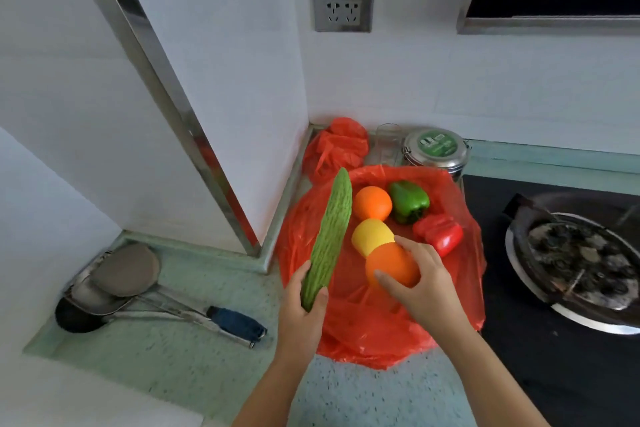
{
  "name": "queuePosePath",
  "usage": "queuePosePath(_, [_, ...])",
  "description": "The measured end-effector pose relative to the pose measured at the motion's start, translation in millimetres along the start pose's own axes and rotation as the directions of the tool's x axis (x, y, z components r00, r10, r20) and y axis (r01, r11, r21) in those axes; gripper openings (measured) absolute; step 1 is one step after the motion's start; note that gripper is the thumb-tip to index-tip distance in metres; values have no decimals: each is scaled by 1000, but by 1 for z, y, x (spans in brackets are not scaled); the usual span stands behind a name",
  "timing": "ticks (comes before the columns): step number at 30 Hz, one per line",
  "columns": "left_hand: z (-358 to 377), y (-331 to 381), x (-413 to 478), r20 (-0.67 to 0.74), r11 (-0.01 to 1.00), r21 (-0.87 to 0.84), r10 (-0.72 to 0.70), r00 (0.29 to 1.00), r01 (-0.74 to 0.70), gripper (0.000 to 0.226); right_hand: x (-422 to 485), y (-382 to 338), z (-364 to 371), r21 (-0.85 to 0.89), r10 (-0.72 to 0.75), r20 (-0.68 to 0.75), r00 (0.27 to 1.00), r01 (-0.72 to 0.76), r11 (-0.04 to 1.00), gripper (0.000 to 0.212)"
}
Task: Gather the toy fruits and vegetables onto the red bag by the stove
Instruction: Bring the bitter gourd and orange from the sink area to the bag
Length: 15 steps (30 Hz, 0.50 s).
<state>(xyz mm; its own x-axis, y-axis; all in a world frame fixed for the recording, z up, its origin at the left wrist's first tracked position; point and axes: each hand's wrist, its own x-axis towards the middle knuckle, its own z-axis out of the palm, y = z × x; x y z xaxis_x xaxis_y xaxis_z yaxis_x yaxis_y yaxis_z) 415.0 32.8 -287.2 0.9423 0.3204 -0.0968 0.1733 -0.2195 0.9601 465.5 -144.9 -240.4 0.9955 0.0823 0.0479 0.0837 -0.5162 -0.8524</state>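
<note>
Red bag (363, 329) on speckled green countertop (180, 367)

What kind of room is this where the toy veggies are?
Probably a home kitchen: a gas burner set in a black cooktop, metal ladles lying on the green counter, and a lidded steel tin by the wall.

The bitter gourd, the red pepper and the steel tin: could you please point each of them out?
bitter gourd (330, 229), head view, middle of its bumpy green body.
red pepper (439, 233), head view, centre of its glossy side.
steel tin (437, 144), head view, green label on its lid.
</note>
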Motion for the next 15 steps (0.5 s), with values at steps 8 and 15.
queuePosePath(8, [13, -16, 23, 8, 995, 98, -9, 1000, 8, 44, 15, 21, -4, -22, 58, -9, 998, -58, 998, 61])
queuePosePath(15, [23, -22, 39, 23, 988, 156, -22, 999, 18, 47, 25, 40, -3, -44, 80, 0, 997, -80, 996, 63])
